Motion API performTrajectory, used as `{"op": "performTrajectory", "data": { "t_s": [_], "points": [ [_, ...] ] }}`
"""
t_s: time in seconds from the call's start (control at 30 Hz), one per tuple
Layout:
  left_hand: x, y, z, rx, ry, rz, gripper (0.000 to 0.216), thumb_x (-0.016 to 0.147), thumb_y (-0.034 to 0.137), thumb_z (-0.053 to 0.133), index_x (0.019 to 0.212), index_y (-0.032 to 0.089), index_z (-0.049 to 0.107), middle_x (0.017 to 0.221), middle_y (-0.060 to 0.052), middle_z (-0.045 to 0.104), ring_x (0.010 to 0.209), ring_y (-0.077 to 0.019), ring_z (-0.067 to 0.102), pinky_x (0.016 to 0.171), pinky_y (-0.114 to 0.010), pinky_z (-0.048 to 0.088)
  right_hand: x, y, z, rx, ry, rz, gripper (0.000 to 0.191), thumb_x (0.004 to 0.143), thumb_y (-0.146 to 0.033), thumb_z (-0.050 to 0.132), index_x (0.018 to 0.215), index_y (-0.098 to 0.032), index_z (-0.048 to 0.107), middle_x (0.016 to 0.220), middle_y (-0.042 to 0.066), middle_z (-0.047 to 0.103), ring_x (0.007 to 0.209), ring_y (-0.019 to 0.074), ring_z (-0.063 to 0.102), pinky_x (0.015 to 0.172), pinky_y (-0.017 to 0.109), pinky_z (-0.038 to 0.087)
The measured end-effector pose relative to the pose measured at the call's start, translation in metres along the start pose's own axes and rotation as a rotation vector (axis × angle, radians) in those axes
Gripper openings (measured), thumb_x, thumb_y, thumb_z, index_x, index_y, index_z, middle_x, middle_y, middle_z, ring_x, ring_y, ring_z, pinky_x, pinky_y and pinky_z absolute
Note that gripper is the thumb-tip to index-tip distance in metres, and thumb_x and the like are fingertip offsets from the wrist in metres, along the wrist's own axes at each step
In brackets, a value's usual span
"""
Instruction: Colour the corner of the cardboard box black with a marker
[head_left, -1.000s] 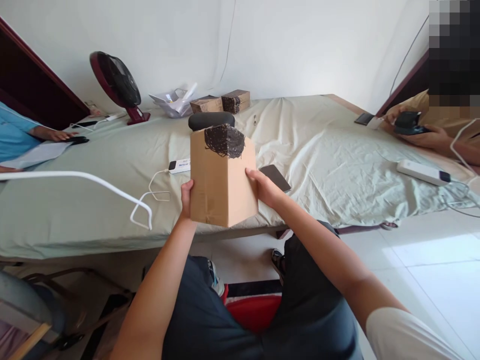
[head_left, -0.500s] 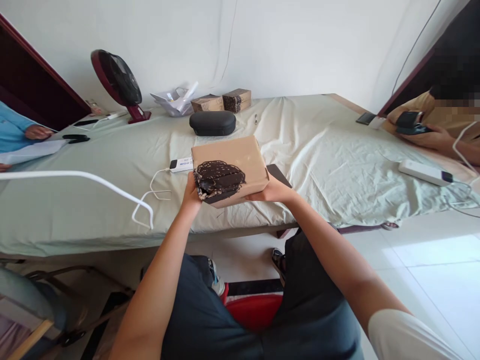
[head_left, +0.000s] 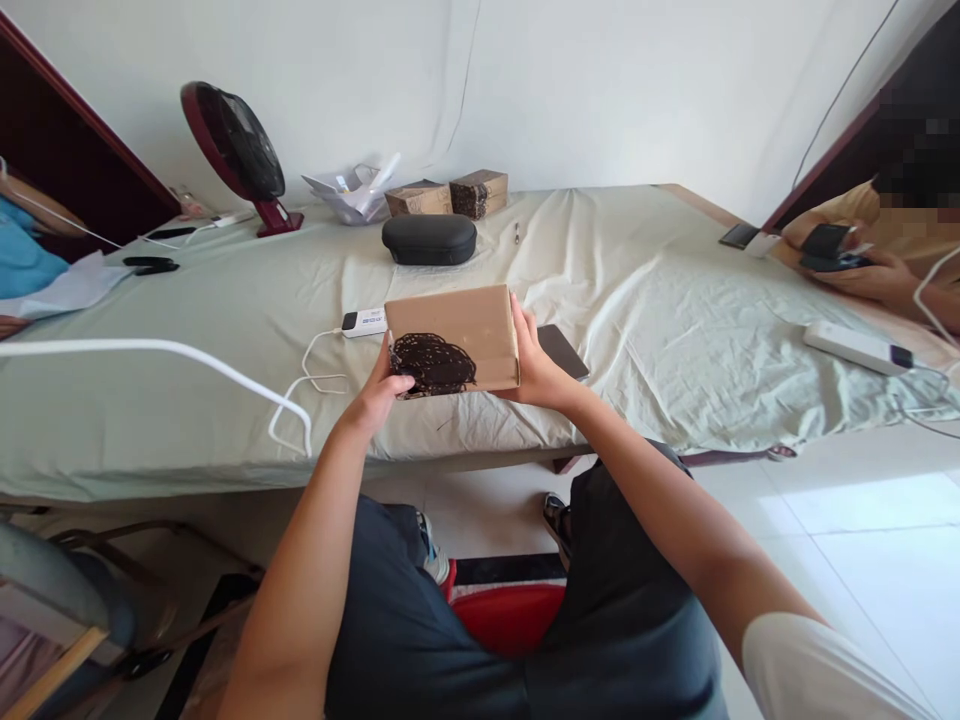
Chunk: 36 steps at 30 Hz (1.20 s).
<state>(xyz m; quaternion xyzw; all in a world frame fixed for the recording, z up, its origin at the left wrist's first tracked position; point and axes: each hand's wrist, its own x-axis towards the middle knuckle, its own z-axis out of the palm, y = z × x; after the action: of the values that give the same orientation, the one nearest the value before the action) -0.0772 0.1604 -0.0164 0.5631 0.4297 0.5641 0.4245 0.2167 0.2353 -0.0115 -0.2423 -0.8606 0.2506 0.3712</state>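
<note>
A brown cardboard box (head_left: 461, 325) with a black scribbled patch on its near face is held between both of my hands above the front edge of the bed (head_left: 187, 400). My left hand (head_left: 379, 390) grips its left end, thumb on the scribbled face. My right hand (head_left: 536, 365) clasps its right end, fingers wrapped up the side. A dark phone (head_left: 564, 350) lies on the sheet just right of the box.
A white power bank (head_left: 364, 322) with a looping white cable lies left of the box. Behind it are a black case (head_left: 429, 240), two small boxes (head_left: 450, 195) and a red fan (head_left: 236, 155). Other people sit at the left and right edges; one holds a phone (head_left: 829, 245).
The box was upright a second ago; I have turned it down flat and lowered it toward the sheet, scribbled face now toward me. Both hands kept their hold.
</note>
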Motion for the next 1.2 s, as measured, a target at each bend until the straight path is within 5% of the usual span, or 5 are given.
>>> {"op": "performTrajectory", "data": {
  "t_s": [0.23, 0.53, 0.7, 1.0, 1.2],
  "points": [
    [0.001, 0.004, 0.003, 0.065, 0.095, 0.035, 0.102, 0.067, 0.032, 0.071, 0.168, 0.037, 0.051, 0.163, 0.002, 0.063, 0.162, -0.0358, 0.047, 0.141, -0.052, 0.031, 0.001, -0.013, -0.001, -0.057, 0.04, 0.014, 0.162, 0.071, -0.076, 0.092, 0.179, -0.023, -0.017, 0.181, 0.025, 0.014, 0.174, 0.0465, 0.009, 0.141, 0.07, 0.018],
    [-0.001, 0.002, -0.002, 0.025, 0.111, 0.026, 0.1, 0.069, 0.035, 0.069, 0.167, 0.034, 0.053, 0.165, -0.001, 0.061, 0.164, -0.0394, 0.045, 0.139, -0.056, 0.035, 0.005, -0.011, 0.0, -0.012, 0.069, -0.007, 0.157, 0.072, -0.075, 0.091, 0.18, -0.028, -0.012, 0.18, 0.023, 0.02, 0.171, 0.045, 0.019, 0.138, 0.069, 0.028],
    [0.006, 0.005, 0.0, 0.101, 0.144, 0.037, 0.096, 0.071, 0.03, 0.07, 0.165, 0.036, 0.055, 0.164, 0.0, 0.062, 0.164, -0.0379, 0.044, 0.141, -0.054, 0.031, 0.006, -0.006, 0.01, -0.052, 0.085, 0.015, 0.162, 0.067, -0.075, 0.094, 0.18, -0.026, -0.011, 0.179, 0.024, 0.022, 0.17, 0.0472, 0.018, 0.139, 0.071, 0.021],
    [0.005, -0.005, -0.014, -0.01, 0.057, 0.133, 0.084, 0.091, 0.082, 0.063, 0.157, 0.029, 0.064, 0.162, -0.011, 0.064, 0.163, -0.039, 0.047, 0.138, -0.056, 0.037, 0.009, 0.0, 0.017, 0.111, 0.034, 0.162, 0.163, 0.064, -0.078, 0.093, 0.181, -0.027, -0.009, 0.175, 0.026, 0.028, 0.161, 0.0488, 0.033, 0.123, 0.073, 0.045],
    [0.013, -0.01, -0.008, 0.178, 0.078, 0.191, 0.091, 0.087, 0.084, 0.072, 0.155, 0.025, 0.063, 0.154, -0.016, 0.068, 0.161, -0.0386, 0.048, 0.14, -0.054, 0.029, 0.011, -0.002, 0.014, 0.201, 0.004, 0.247, 0.161, 0.064, -0.074, 0.095, 0.181, -0.024, -0.004, 0.172, 0.027, 0.033, 0.163, 0.0467, 0.032, 0.122, 0.071, 0.047]
  ]
}}
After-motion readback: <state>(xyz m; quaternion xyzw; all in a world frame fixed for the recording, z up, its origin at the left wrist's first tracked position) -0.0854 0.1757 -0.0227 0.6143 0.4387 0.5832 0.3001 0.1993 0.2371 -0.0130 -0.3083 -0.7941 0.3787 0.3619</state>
